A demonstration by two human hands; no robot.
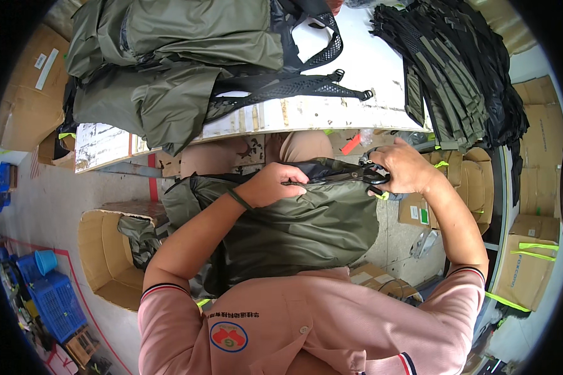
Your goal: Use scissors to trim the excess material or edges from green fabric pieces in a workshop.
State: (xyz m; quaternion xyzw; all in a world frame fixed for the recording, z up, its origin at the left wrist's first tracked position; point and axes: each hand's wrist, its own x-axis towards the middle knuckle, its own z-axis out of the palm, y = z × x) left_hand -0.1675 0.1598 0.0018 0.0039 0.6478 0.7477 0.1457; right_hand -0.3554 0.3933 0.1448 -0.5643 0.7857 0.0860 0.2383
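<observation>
left hand [273, 185] pinches green bag [294, 222] by its edge, right hand [408, 167] grips black piece [376, 177] (table edge [256, 122] beyond).

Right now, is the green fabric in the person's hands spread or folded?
Spread, though wrinkled: the green fabric drapes wide below the left hand, which grips its upper edge.

Passage: over white tabletop [381, 69], between piled bags [181, 44] and heap of dark strips [450, 75] | Ahead of hands: table's near edge | Left forearm [200, 234]: open carton [100, 244] beside | Between forearms: green bag [294, 231]
</observation>
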